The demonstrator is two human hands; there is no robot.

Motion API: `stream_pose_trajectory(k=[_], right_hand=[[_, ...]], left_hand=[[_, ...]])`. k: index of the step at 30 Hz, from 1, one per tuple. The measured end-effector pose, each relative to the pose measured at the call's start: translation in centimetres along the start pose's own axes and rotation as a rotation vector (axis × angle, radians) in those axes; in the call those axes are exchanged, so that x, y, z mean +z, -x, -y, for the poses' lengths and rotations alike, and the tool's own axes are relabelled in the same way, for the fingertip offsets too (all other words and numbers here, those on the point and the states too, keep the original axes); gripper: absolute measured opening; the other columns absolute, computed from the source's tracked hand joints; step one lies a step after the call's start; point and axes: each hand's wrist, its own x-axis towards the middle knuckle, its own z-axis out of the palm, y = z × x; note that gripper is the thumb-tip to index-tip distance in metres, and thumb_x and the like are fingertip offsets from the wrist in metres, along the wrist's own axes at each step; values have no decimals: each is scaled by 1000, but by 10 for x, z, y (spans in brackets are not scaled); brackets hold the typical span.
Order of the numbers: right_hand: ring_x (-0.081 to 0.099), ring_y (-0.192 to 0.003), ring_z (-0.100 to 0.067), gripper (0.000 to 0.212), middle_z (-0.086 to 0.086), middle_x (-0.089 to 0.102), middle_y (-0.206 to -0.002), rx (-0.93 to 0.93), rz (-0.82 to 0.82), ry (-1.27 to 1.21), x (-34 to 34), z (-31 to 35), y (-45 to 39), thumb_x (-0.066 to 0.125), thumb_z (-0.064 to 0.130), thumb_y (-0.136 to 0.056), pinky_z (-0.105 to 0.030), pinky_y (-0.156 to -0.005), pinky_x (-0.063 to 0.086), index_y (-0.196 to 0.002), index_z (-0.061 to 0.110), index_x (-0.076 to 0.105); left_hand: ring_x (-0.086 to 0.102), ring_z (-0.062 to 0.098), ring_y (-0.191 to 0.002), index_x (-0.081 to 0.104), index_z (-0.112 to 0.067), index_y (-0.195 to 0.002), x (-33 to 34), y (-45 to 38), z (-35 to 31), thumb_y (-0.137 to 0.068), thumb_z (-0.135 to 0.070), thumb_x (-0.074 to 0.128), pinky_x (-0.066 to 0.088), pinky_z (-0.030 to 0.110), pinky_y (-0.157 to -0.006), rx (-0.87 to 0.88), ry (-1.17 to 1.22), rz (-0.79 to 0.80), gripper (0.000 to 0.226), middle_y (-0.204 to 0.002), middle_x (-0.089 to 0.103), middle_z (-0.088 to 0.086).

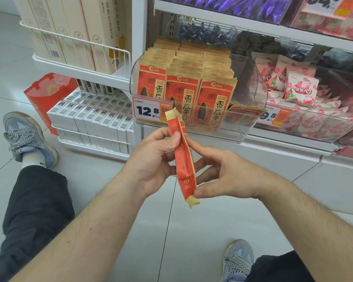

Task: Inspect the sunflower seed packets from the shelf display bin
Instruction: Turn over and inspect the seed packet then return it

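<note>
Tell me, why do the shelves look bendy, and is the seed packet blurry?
In the head view, the wide lens bows the shelf edge and the clear bin; the packet held by the left hand and right hand looks sharp, though its small print is unreadable; lighting is even, with soft glare on the bin.

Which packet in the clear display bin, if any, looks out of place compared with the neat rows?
One sunflower seed packet at the right front of the clear bin lies tipped over, almost flat, while the other packets stand upright in rows. The packets held edge-on by both hands, left and right, show no visible damage.
</note>
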Motion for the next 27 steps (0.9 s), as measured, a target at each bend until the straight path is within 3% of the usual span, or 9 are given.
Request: stream_pose_trajectory(k=[5,8,11,13,16,19,22,25,27], right_hand=[[71,-92,-12,107,2,64,-109,-14,-30,56,0,-2,-2,86,15,-73,-35,-91,56,-143,64,23],[66,-93,-5,107,16,61,-102,-28,-82,98,5,-4,-5,88,31,-69,-27,-95,51,-141,69,18],[63,-95,-5,113,14,55,-115,-21,-164,114,13,-6,-8,82,56,-53,-28,-97,51,-140,72,11],[58,-103,-2,114,12,46,-121,7,-247,171,16,-6,-9,79,60,-50,-25,-96,49,-137,75,7],[51,-100,0,116,12,36,-112,62,-342,332,19,-1,-7,82,54,-61,-17,-85,46,-140,72,0],[51,-100,-9,117,7,31,-111,57,-400,447,21,1,-8,81,56,-64,-27,-89,51,-140,70,-6],[51,-106,-13,123,7,35,-114,17,-408,434,22,6,-8,81,57,-63,-31,-92,50,-136,71,-16],[51,-110,-13,121,8,38,-126,-11,-514,379,21,14,-6,77,59,-70,-32,-93,48,-137,66,-23],[50,-115,-13,115,9,38,-139,-22,-660,298,19,16,-5,74,60,-73,-37,-98,48,-147,57,-14]], left_hand=[[61,23,-66,59,-15,-91,-1,-1,0,-75,-24,65,51,41,-69,-11,26,-1,20,-73,63,7],[63,23,-69,59,-15,-93,-1,-4,1,-77,-23,64,52,43,-77,-27,102,7,18,-77,64,7],[65,24,-79,61,-13,-102,-1,-7,1,-80,-24,64,57,45,-80,-39,160,-50,25,-89,66,9],[66,24,-84,61,-12,-112,-1,-6,0,-87,-26,63,59,48,-77,-42,95,-120,29,-94,68,10],[70,17,-79,65,-13,-99,1,-2,-2,-98,-25,55,57,38,-65,16,-58,-238,16,-88,74,4],[72,15,-76,64,-13,-93,4,3,-5,-96,-21,61,57,31,-62,89,-167,-298,9,-85,75,4],[69,14,-64,60,-10,-84,3,7,-12,-91,-3,64,55,27,-55,161,-256,-329,11,-71,70,4],[65,21,-67,58,-11,-77,-1,9,-18,-88,5,65,57,37,-66,249,-424,-366,21,-70,67,7],[61,17,-67,55,-13,-72,-3,10,-21,-86,6,66,54,38,-72,337,-515,-382,26,-71,65,3]])
